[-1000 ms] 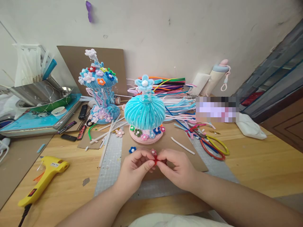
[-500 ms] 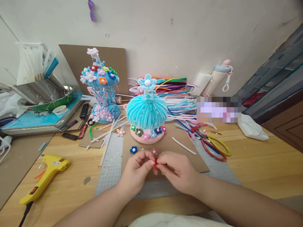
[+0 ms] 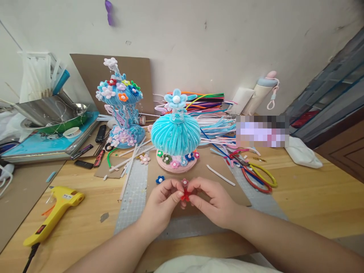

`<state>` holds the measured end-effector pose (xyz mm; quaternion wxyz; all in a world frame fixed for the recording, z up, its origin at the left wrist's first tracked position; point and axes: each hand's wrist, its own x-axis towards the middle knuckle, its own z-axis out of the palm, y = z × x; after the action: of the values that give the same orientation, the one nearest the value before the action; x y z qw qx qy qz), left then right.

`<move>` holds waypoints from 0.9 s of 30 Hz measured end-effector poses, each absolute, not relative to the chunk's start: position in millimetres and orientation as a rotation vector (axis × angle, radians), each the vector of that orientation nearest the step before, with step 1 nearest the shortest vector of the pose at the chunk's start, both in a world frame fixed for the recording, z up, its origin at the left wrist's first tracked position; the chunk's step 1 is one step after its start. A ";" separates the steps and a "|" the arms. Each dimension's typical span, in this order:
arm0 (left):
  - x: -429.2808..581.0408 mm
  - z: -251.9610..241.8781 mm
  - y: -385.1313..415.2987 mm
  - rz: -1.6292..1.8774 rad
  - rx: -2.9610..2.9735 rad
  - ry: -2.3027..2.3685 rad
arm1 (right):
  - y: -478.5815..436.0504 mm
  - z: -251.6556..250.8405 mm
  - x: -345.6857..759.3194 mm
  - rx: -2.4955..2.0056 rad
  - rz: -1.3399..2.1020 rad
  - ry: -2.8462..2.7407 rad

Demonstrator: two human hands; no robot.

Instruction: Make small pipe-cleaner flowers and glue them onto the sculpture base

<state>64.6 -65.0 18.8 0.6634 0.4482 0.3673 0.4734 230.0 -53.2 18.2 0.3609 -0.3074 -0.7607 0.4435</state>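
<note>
A small red pipe-cleaner flower [image 3: 185, 195] is pinched between both hands, low over the cardboard. My left hand [image 3: 163, 203] has its thumb and fingertips closed on the flower's left side. On the opposite side, my right hand [image 3: 213, 201] grips it with thumb and index finger. Just beyond the fingers lie a blue flower [image 3: 160, 179] and a pink flower [image 3: 185, 182], each with a white centre. Behind them stands a turquoise domed pipe-cleaner piece [image 3: 175, 134] on a pink base ringed with little flowers.
A yellow glue gun [image 3: 54, 212] lies at the left. Scissors [image 3: 258, 178] rest at the right. A second flower-covered piece [image 3: 121, 98], pipe-cleaner bundles [image 3: 218, 125] and a steel pot [image 3: 48, 108] stand at the back. Under the hands are cardboard [image 3: 199, 170] and a cutting mat [image 3: 131, 212].
The red flower shows more of its petals between my fingertips, which have parted slightly. Both hands stay in nearly the same place.
</note>
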 end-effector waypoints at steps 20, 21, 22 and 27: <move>66.6 17.0 -67.3 1.058 1.037 0.819 | -53.4 12.4 228.0 -0.854 1.361 -1.824; 66.8 16.5 -67.9 1.065 1.041 0.819 | -54.0 12.2 228.2 -0.869 1.348 -1.832; 67.0 16.0 -68.4 1.072 1.046 0.818 | -54.5 11.8 228.2 -0.880 1.335 -1.838; 68.1 14.9 -68.8 1.099 1.044 0.834 | -55.3 10.3 226.6 -0.895 1.322 -1.822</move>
<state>68.1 -68.8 14.9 0.6488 0.4592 0.3667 0.4835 226.6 -55.3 10.3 0.3516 -0.3458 -0.7041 0.5109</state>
